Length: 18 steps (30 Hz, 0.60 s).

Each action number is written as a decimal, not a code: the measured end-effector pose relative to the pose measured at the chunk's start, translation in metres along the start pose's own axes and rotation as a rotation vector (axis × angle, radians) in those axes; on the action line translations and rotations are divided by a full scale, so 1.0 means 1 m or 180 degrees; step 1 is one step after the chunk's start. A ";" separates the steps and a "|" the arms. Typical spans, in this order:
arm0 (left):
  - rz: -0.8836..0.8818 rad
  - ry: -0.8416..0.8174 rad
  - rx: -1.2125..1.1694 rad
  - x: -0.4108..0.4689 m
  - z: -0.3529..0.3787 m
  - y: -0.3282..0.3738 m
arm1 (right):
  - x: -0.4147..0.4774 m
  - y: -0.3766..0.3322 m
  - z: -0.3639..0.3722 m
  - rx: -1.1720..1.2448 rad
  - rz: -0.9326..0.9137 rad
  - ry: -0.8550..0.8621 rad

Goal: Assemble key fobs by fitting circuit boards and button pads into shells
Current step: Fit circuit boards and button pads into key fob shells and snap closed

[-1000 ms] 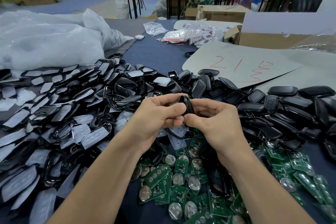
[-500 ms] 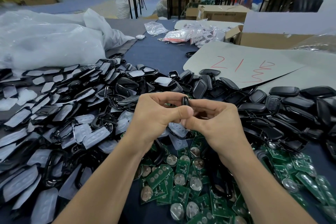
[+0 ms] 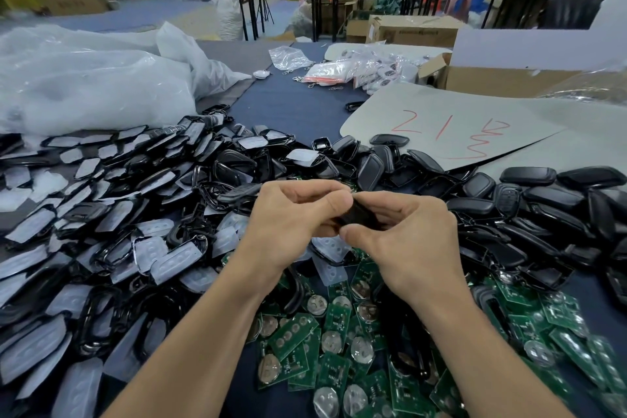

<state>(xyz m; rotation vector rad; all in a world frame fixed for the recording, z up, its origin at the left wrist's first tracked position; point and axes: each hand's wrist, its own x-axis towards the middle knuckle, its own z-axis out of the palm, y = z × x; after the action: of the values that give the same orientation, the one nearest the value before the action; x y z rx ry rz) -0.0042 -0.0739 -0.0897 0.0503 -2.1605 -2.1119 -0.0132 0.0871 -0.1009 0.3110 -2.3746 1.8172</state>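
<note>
A black key fob [image 3: 359, 214] is held between both hands above the table's middle, mostly hidden by fingers. My left hand [image 3: 291, 214] grips its left side with curled fingers and thumb. My right hand [image 3: 400, 234] grips its right side, thumb tip under it. Green circuit boards [image 3: 339, 349] with coin cells lie in a heap below my hands. Black shell halves with pale button pads [image 3: 101, 231] cover the left. Closed black fobs [image 3: 543, 207] pile up on the right.
A big clear plastic bag [image 3: 84, 85] lies at the back left. A grey card [image 3: 451, 125] with red writing lies at the back right, cardboard boxes [image 3: 492, 75] behind it. Small bagged parts [image 3: 346, 71] sit at the far middle on the dark blue table [image 3: 288, 105].
Both hands have stayed together over the table. The fob has turned from upright and edge-on to lying lower between the fingers, and the hands have closed more tightly round it.
</note>
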 end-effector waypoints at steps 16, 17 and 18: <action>0.0168 0.0132 -0.0451 0.004 0.001 -0.004 | 0.014 0.008 -0.012 0.1494 0.0830 -0.0437; 0.0220 0.0123 -0.0318 0.003 0.001 -0.005 | 0.014 0.009 -0.012 0.1382 0.0751 -0.0359; 0.0255 0.0119 -0.0123 0.003 0.001 -0.007 | 0.013 0.009 -0.010 0.1225 0.0628 -0.0254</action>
<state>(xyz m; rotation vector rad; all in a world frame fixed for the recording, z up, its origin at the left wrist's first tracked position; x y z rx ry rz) -0.0077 -0.0730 -0.0962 -0.0004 -2.0643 -2.0911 -0.0285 0.0982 -0.1037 0.1955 -2.1552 2.3972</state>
